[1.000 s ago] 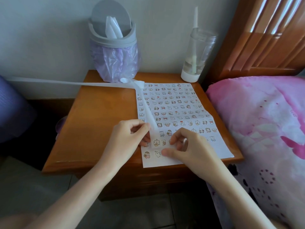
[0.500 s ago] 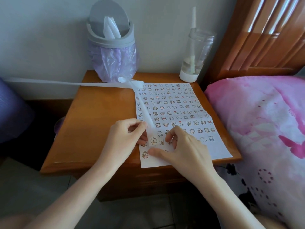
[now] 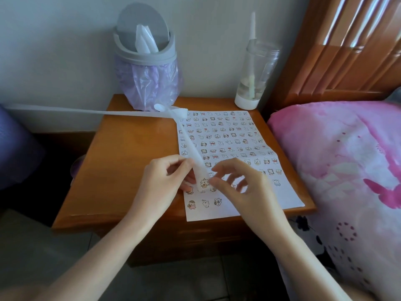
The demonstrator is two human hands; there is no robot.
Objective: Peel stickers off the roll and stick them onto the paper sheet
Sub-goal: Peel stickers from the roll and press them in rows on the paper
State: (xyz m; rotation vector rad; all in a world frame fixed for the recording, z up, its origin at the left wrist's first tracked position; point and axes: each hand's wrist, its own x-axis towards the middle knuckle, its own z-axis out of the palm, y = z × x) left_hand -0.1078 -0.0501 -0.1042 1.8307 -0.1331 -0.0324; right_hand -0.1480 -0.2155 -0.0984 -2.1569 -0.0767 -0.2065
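From the head camera, the paper sheet (image 3: 271, 198) lies flat on the right half of a wooden nightstand (image 3: 130, 153), its near edge reaching the front rim. It is white and packed with tidy rows of small cartoon-animal stickers. The rows fill the far and middle parts, and only a few stickers sit in the lowest rows near the hands.

The sticker strip (image 3: 186, 140) is a narrow, pale, half-transparent band. It comes in from the left edge of the picture, crosses the nightstand's back, folds near the sheet's far left corner and runs down over the sheet's left side to the hands. One sticker (image 3: 204, 183), a little cream-coloured animal, sits on the strip's near end.

The left hand (image 3: 165, 181) has its fingers curled, pinching the strip just beside that sticker. The right hand (image 3: 245, 192) hovers over the sheet with thumb and forefinger bent toward the sticker's right edge. Its fingers are blurred, so whether they actually grip it cannot be told.

A grey bin (image 3: 145, 53) with a purple liner and a clear bottle (image 3: 256, 72) stand at the back, and a pink bedcover (image 3: 338, 153) lies to the right.
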